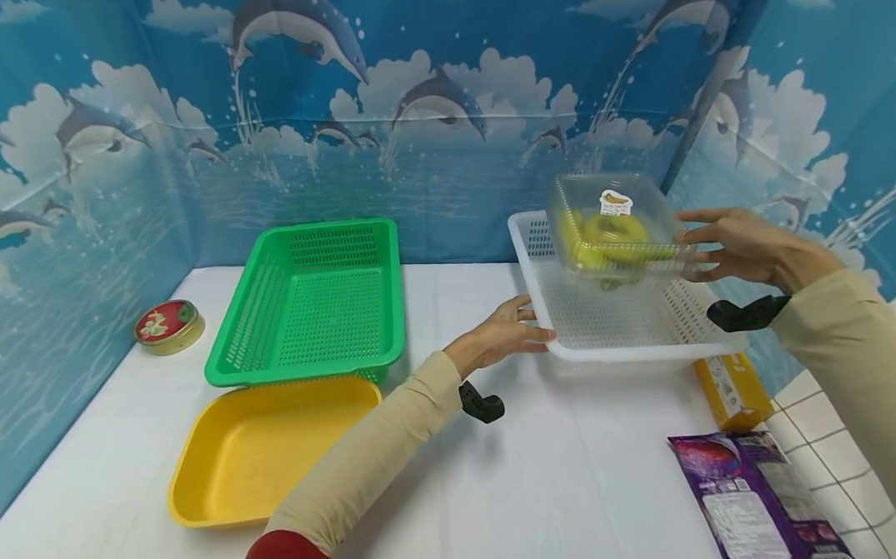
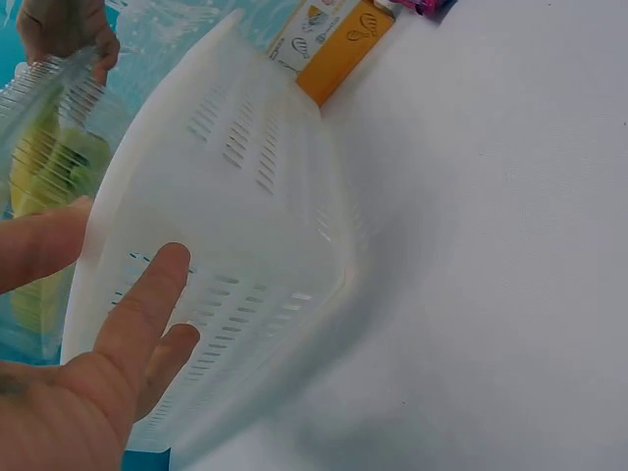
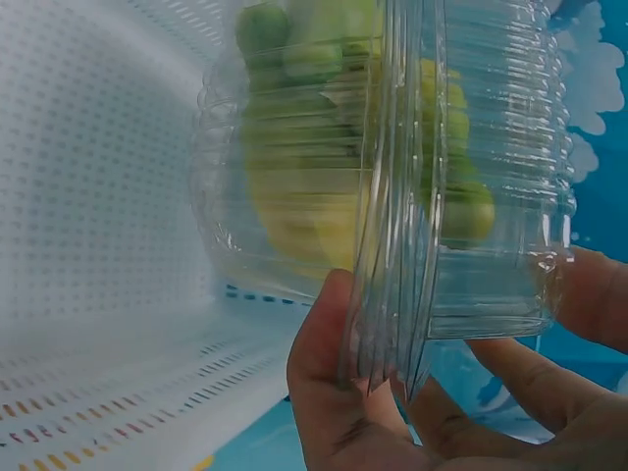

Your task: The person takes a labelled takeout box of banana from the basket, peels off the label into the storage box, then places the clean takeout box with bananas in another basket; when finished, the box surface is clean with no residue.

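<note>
My right hand (image 1: pixel 750 247) grips the right side of a clear plastic clamshell (image 1: pixel 583 185) over the white basket (image 1: pixel 604 324). Inside the clamshell lie yellow-green bananas (image 1: pixel 615 233), under a lid with a banana sticker. The right wrist view shows my thumb and fingers around the ribbed edge of the clamshell (image 3: pixel 471 285). My left hand (image 1: pixel 500 333) holds the white basket by its left front corner, one digit over the rim and the other fingers against the outer wall (image 2: pixel 265 226). The basket is perforated and appears slightly tilted.
To the left, a green basket (image 1: pixel 397 311) stands behind a yellow tub (image 1: pixel 260 463). A round red-topped tin (image 1: pixel 170 326) sits at the far left. A yellow box (image 1: pixel 736 392) and a purple packet (image 1: pixel 768 519) lie at the right. Dolphin-print curtains (image 1: pixel 452 188) enclose the white table.
</note>
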A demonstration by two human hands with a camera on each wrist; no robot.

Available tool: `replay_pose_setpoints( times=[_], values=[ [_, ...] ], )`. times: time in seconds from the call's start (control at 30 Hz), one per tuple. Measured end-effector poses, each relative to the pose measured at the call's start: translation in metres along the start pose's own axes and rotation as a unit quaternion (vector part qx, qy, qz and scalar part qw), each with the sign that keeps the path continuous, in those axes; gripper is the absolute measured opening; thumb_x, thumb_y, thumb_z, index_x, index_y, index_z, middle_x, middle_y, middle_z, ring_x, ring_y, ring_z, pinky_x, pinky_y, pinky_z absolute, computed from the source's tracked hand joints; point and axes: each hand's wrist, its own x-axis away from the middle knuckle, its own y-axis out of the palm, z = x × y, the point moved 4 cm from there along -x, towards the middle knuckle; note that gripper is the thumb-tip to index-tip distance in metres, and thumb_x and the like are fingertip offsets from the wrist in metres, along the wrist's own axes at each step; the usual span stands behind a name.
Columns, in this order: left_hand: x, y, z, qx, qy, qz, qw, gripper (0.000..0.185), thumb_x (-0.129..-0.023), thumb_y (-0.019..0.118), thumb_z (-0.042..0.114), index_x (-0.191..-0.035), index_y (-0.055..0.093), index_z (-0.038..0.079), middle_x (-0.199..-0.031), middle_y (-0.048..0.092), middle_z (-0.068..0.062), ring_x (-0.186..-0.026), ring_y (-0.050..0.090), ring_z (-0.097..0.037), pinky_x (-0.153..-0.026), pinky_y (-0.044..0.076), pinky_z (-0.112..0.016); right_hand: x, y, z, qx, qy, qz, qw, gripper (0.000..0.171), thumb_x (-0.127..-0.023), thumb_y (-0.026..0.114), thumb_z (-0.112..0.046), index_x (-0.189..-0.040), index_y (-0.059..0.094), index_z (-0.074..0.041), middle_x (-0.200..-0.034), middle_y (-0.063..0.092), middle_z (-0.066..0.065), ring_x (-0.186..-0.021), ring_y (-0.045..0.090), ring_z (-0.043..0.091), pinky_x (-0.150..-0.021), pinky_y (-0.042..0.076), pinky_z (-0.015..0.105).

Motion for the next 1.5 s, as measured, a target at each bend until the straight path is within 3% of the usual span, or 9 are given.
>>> replay_pose_setpoints(
  times=[0.17,0.3,0.43,0.5,0.67,0.8,1.0,1.2,1.5],
  values=[
    [0.001,0.001,0.002,-0.003,0.001,0.003,1.0000,0.073,-0.081,0.061,-0.006,-0.140,0.025,0.017,-0.131,0.044,-0.008,-0.117,0.049,-0.034,-0.089,0.049,-0.040,0.003,-0.003,-0.003,-0.004,0.002,0.010,1.000,0.072,-0.093,0.046,-0.035,-0.146,-0.003,-0.024,-0.150,-0.006,0.016,-0.129,0.018,0.035,-0.089,0.045,0.045],
    [0.001,0.001,0.012,-0.075,-0.018,0.042,0.9961,0.079,-0.079,0.065,-0.002,-0.142,0.021,0.014,-0.139,0.035,-0.012,-0.116,0.050,-0.029,-0.087,0.050,-0.035,0.005,-0.002,-0.001,-0.003,0.003,0.013,1.000,0.075,-0.092,0.047,-0.036,-0.146,-0.003,-0.023,-0.151,-0.007,0.016,-0.128,0.019,0.034,-0.089,0.045,0.045],
    [-0.002,-0.005,0.042,-0.203,-0.015,0.125,0.9710,0.080,-0.082,0.065,0.015,-0.145,0.016,0.013,-0.146,0.027,-0.011,-0.127,0.039,-0.025,-0.097,0.043,-0.036,0.007,0.000,0.000,-0.008,-0.002,0.008,1.000,0.076,-0.092,0.049,-0.035,-0.146,-0.002,-0.022,-0.150,-0.009,0.017,-0.132,0.012,0.038,-0.088,0.046,0.044],
    [-0.005,-0.006,0.059,-0.220,-0.007,0.158,0.9626,0.076,-0.085,0.062,0.024,-0.145,0.016,0.014,-0.146,0.028,-0.009,-0.130,0.035,-0.023,-0.099,0.041,-0.036,0.008,0.001,-0.001,-0.010,-0.005,0.005,1.000,0.075,-0.092,0.049,-0.034,-0.146,-0.002,-0.022,-0.150,-0.010,0.017,-0.133,0.012,0.038,-0.087,0.046,0.045],
    [-0.015,0.004,0.087,-0.113,-0.013,0.157,0.9810,0.075,-0.086,0.057,0.043,-0.145,0.016,0.020,-0.148,0.024,-0.004,-0.130,0.035,-0.022,-0.092,0.048,-0.035,0.009,0.005,0.000,-0.015,-0.004,0.001,1.000,0.073,-0.093,0.049,-0.033,-0.146,0.000,-0.023,-0.150,-0.009,0.018,-0.131,0.016,0.037,-0.088,0.046,0.045],
    [-0.021,0.016,0.095,-0.068,-0.030,0.145,0.9867,0.087,-0.080,0.065,0.042,-0.146,0.012,0.020,-0.150,0.018,-0.003,-0.129,0.035,-0.026,-0.088,0.050,-0.039,0.011,0.009,0.000,-0.012,-0.009,-0.005,1.000,0.076,-0.091,0.052,-0.034,-0.146,0.001,-0.023,-0.150,-0.009,0.018,-0.132,0.015,0.038,-0.091,0.044,0.048],
    [-0.021,0.020,0.097,-0.054,-0.033,0.142,0.9878,0.088,-0.079,0.069,0.032,-0.145,0.013,0.018,-0.149,0.019,-0.005,-0.127,0.039,-0.028,-0.082,0.052,-0.038,0.016,0.014,0.000,-0.009,-0.013,-0.006,1.000,0.074,-0.093,0.049,-0.032,-0.146,-0.001,-0.021,-0.150,-0.005,0.019,-0.127,0.022,0.034,-0.093,0.043,0.048],
    [-0.012,0.010,0.096,-0.052,-0.038,0.137,0.9885,0.088,-0.078,0.070,0.033,-0.145,0.015,0.020,-0.149,0.019,-0.005,-0.128,0.037,-0.028,-0.083,0.052,-0.038,0.015,0.025,-0.005,-0.024,-0.009,-0.024,0.999,0.073,-0.094,0.048,-0.025,-0.146,-0.002,-0.020,-0.150,-0.010,0.019,-0.133,0.013,0.038,-0.091,0.045,0.046],
    [0.003,-0.009,0.099,-0.066,-0.044,0.151,0.9853,0.087,-0.079,0.069,0.032,-0.145,0.014,0.019,-0.148,0.021,-0.007,-0.130,0.035,-0.028,-0.087,0.050,-0.039,0.010,0.046,-0.015,-0.035,-0.008,-0.036,0.999,0.074,-0.093,0.050,-0.023,-0.146,-0.002,-0.018,-0.150,-0.007,0.017,-0.134,0.013,0.039,-0.100,0.035,0.053]
  ],
)
